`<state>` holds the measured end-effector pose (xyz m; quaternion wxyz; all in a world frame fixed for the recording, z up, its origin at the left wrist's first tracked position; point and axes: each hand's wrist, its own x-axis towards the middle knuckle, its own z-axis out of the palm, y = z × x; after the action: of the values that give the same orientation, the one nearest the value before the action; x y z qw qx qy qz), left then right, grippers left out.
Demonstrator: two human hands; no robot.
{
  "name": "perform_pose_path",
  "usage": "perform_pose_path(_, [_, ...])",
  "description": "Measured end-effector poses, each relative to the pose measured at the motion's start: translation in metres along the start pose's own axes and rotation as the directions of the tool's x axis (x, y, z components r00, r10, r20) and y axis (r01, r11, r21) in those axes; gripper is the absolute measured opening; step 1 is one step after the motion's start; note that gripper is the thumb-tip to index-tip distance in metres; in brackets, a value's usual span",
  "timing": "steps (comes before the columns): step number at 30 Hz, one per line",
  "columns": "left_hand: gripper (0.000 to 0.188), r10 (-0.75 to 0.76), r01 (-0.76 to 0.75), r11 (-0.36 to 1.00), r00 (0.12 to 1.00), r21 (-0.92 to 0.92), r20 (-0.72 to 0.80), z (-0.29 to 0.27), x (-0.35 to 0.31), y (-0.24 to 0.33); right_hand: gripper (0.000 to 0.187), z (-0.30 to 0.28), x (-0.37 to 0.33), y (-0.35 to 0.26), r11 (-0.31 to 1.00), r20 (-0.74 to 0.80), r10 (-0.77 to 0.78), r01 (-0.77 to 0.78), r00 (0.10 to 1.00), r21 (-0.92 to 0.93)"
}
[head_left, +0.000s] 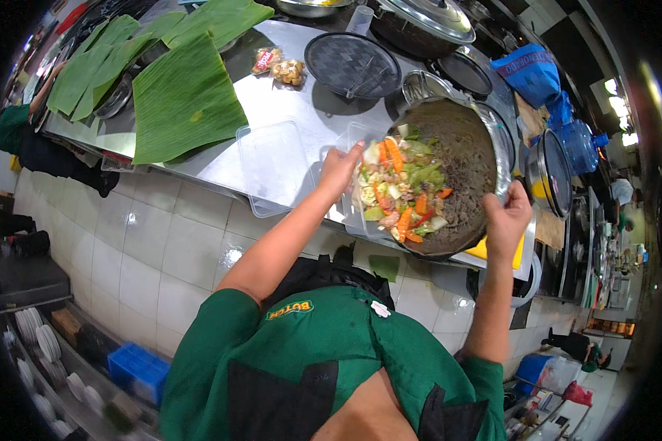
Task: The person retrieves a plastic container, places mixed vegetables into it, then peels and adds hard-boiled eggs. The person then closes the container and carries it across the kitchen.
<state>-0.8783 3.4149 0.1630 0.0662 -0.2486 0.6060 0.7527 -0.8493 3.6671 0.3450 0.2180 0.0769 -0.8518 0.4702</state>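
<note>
My right hand [507,217] is closed on the rim of a large dark wok [467,158], which tilts to the left. Mixed vegetables [408,184], with orange carrot slices, green pieces and pale chunks, are bunched at the wok's lower left side. That side hangs over a clear plastic container [355,223] at the table's near edge. On the container's left side, my left hand [340,169] has its fingers closed around the wall. The wok hides much of the container's inside. A clear plastic lid [274,163] lies left of it, jutting past the table edge.
Banana leaves [187,103] cover the steel table's [272,44] left part. Behind stand a black woven tray [353,65], small snack packs [288,72] and a big lidded pot [426,26]. A blue bag [526,70] and water jug [581,145] are at right. Another person [33,147] stands far left.
</note>
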Motion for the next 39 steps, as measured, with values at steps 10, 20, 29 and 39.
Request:
perform_pose_path(10, [0.079, 0.104, -0.055, 0.98, 0.961, 0.192, -0.257, 0.007, 0.024, -0.05, 0.017, 0.074, -0.01, -0.038, 0.829, 0.004, -0.361, 0.323, 0.932, -0.457])
perform_pose_path(20, [0.019, 0.064, -0.062, 0.997, 0.997, 0.047, -0.041, -0.021, 0.007, -0.049, 0.018, 0.087, -0.009, -0.045, 0.752, 0.074, -0.41, 0.383, 0.909, -0.536])
perform_pose_path(29, [0.015, 0.007, -0.007, 1.0, 1.0, 0.003, 0.025, -0.027, 0.007, -0.042, 0.019, 0.086, -0.014, -0.061, 0.71, 0.009, -0.46, 0.374, 0.888, -0.597])
perform_pose_path(39, [0.01, 0.066, -0.064, 0.996, 0.997, -0.06, 0.032, -0.027, 0.011, -0.046, 0.017, 0.112, -0.043, -0.082, 0.704, 0.203, -0.448, 0.483, 0.871, -0.52])
